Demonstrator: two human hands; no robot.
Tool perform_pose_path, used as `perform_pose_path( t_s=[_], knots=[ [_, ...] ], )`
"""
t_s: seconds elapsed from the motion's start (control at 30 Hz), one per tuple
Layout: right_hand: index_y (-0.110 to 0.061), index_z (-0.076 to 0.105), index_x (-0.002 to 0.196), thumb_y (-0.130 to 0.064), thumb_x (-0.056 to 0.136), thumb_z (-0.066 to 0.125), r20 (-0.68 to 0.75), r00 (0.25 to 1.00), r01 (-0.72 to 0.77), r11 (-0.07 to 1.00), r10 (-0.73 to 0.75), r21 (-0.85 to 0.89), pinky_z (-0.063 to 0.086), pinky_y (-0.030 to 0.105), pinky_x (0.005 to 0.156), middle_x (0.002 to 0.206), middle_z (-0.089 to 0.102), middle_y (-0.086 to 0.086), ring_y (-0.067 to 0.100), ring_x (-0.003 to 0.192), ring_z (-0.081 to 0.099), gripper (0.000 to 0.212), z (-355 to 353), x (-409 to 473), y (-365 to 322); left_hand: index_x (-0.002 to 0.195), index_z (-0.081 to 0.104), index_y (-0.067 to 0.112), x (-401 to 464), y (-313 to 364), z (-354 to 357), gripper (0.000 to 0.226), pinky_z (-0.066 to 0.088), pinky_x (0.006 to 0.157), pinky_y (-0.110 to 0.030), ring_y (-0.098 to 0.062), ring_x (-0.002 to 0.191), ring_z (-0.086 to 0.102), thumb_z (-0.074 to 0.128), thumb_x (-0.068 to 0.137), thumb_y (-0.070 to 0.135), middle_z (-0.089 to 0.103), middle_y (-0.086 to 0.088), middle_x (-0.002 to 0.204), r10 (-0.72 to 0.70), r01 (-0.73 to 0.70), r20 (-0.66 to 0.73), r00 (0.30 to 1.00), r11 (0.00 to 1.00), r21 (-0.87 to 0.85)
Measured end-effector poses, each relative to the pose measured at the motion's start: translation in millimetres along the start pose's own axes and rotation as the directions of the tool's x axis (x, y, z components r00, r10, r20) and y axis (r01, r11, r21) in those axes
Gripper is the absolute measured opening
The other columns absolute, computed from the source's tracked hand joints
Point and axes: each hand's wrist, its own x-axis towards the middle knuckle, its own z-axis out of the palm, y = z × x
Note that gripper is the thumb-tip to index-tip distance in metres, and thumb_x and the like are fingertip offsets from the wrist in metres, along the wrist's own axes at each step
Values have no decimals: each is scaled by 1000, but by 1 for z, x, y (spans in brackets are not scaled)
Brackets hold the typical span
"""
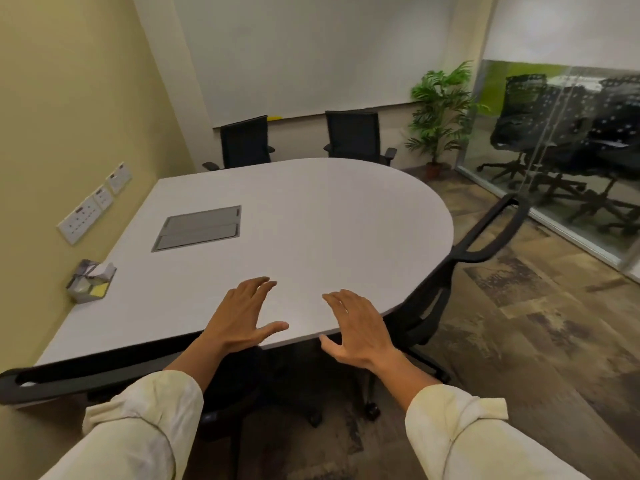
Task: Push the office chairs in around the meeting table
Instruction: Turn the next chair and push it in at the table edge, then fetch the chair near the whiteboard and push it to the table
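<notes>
Two bare hands out in front, over the near edge of the meeting table. Left hand flat and spread wide above the tabletop, fingers apart, holding nothing. Right hand spread wide too, fingers over the near rim, thumb hanging just past the edge, holding nothing. Hard to tell if either palm touches the top. Cream sleeves rolled up on both arms.

Big grey tabletop, straight along the left wall, round at the right end. Grey cable hatch set flat in the top, toward the left side. Small tissue box at the left edge, near the wall. Wall sockets just above that edge.

Four black office chairs around it. Two far chairs at the back edge, left one and right one, backs upright, seats hidden behind the top. One chair at the round right end, tucked close, top of its back leaning out over the floor. One more chair at the near edge on the left, only the black top bar of its back in sight, pressed close along the table rim. Black legs and wheels under the near edge.

Green plant in a pot in the far right corner. Glass wall on the right, more black chairs behind it.
</notes>
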Motion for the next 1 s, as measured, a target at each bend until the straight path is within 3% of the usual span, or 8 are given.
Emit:
perform_pose_path(
  t_s=[0.13,0.27,0.67,1.0],
  knots=[
    [-16,27,155,-66,86,51,-22,991,-131,989,130,-68,25,47,118,157,38,9,30,146,30,89,-42,-28,76,157,10,20,53,65,19,108,16,119,-48,-25,152,6,29,78,91,9,-4,166,39,-39,-3,999,998,58],
    [-14,20,157,-69,84,51,-65,962,-269,958,264,-99,20,48,122,161,30,8,27,150,19,97,-89,-61,147,157,4,14,113,144,37,112,6,120,-45,-20,151,-10,22,79,92,-2,-4,165,116,-113,-36,993,989,92],
    [-14,3,159,-86,76,38,-216,776,-629,753,593,-193,15,49,122,167,14,9,27,153,7,116,-197,-155,310,154,-11,7,248,352,79,124,5,123,-52,-28,149,-17,20,73,96,-16,-11,163,326,-325,-8,945,943,71],
    [-15,-9,159,-91,76,32,-249,684,-729,627,685,-275,8,50,124,169,-1,6,22,154,-6,120,-251,-171,437,155,-3,3,378,449,111,127,5,121,-51,-28,151,-9,16,72,97,-5,-16,165,378,-377,-69,923,926,30]
  ],
)
